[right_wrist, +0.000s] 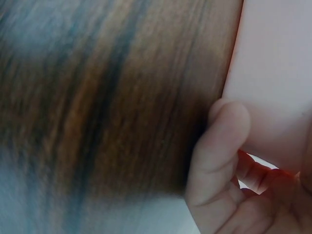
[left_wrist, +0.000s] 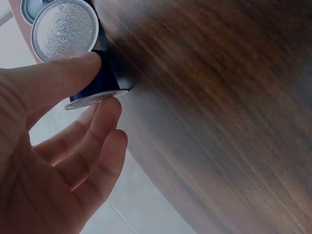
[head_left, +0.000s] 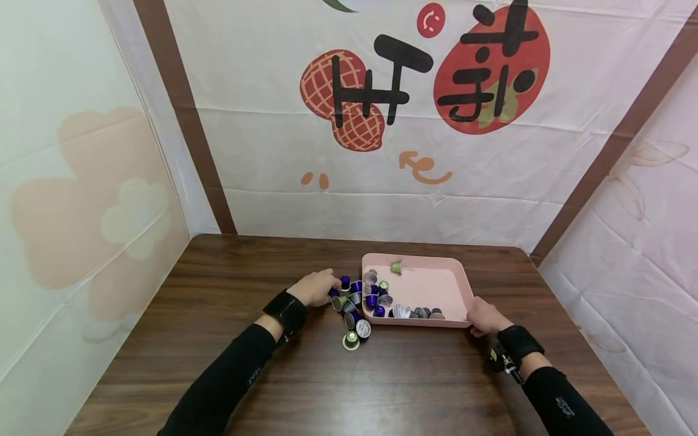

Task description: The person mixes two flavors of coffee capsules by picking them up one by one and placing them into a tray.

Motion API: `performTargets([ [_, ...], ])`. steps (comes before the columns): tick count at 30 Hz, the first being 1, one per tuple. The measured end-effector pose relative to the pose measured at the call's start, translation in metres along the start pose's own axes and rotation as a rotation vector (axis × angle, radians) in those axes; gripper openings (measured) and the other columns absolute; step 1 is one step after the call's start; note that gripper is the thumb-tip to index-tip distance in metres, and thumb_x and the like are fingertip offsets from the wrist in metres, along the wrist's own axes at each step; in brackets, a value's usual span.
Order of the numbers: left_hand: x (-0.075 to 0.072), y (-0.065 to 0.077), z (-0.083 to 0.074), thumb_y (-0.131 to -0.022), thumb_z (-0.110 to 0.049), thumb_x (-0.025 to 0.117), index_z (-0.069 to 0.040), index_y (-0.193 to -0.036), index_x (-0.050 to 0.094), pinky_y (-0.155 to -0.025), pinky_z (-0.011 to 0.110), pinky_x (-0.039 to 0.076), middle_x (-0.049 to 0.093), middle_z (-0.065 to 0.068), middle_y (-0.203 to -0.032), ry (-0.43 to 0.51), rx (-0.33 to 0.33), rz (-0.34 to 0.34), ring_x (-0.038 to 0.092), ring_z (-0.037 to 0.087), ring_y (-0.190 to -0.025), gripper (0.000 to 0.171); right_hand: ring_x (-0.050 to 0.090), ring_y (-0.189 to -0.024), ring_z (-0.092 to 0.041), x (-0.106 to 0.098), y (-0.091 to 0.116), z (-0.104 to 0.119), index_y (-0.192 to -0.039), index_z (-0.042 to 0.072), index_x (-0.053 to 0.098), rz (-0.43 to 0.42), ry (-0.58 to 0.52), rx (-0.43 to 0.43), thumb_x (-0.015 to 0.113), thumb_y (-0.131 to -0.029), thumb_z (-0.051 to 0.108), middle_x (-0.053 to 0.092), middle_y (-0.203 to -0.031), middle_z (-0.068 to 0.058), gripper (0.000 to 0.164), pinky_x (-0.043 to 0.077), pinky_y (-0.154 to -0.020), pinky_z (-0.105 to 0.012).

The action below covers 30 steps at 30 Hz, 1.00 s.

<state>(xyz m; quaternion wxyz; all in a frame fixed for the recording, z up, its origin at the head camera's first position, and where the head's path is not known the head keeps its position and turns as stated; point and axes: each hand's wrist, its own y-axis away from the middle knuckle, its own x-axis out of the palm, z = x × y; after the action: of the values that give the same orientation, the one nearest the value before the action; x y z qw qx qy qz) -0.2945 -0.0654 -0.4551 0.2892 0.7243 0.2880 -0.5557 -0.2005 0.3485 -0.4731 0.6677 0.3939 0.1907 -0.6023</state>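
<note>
My left hand (head_left: 314, 288) is at the left edge of a heap of coffee capsules. In the left wrist view its thumb and fingers pinch a dark blue capsule (left_wrist: 100, 78), rim side toward the fingertips. Beside that one lies a capsule with a silver foil lid (left_wrist: 66, 31). The pink tray (head_left: 431, 281) stands right of the heap, with blue, grey and green capsules inside, mostly along its left and near sides. My right hand (head_left: 487, 316) grips the tray's near right corner, fingers curled at its wall.
A green capsule (head_left: 395, 267) lies on its side near the tray's far wall. Closest to me on the wooden table (head_left: 403, 381) are a green capsule with a pale rim (head_left: 351, 340) and a white-lidded one (head_left: 363, 329). Printed cloth (head_left: 262, 157) hangs behind the table.
</note>
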Motion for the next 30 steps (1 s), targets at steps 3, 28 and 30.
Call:
performTargets([
  [3, 0.001, -0.001, 0.002, -0.079, -0.006, 0.073, -0.014, -0.1, 0.07, -0.078, 0.039, 0.048, 0.059, 0.004, -0.099, -0.026, 0.004, -0.008, 0.058, 0.022, -0.091, 0.023, 0.058, -0.05, -0.017, 0.001, -0.002, -0.001, -0.117, -0.016, 0.035, -0.003, -0.001, -0.003, 0.043, -0.083, -0.004, 0.052, -0.075, -0.017, 0.037, 0.051, -0.046, -0.031],
  [28, -0.011, 0.003, 0.005, -0.084, -0.015, 0.065, -0.009, -0.123, 0.06, -0.078, 0.037, 0.047, 0.062, 0.008, -0.112, 0.04, -0.113, 0.005, 0.058, 0.021, -0.09, 0.039, 0.058, -0.055, -0.019, -0.002, -0.003, -0.002, -0.122, -0.017, 0.031, 0.035, 0.023, 0.023, 0.043, -0.086, -0.002, 0.051, -0.079, -0.017, 0.041, 0.052, -0.049, -0.032],
  [30, -0.013, 0.003, 0.005, -0.084, -0.014, 0.066, -0.011, -0.116, 0.062, -0.07, 0.033, 0.046, 0.062, 0.005, -0.104, 0.053, -0.111, -0.011, 0.055, 0.018, -0.079, 0.033, 0.057, -0.055, -0.02, -0.001, -0.002, -0.002, -0.122, -0.017, 0.031, 0.032, 0.023, 0.018, 0.043, -0.086, -0.002, 0.051, -0.079, -0.017, 0.041, 0.052, -0.049, -0.032],
])
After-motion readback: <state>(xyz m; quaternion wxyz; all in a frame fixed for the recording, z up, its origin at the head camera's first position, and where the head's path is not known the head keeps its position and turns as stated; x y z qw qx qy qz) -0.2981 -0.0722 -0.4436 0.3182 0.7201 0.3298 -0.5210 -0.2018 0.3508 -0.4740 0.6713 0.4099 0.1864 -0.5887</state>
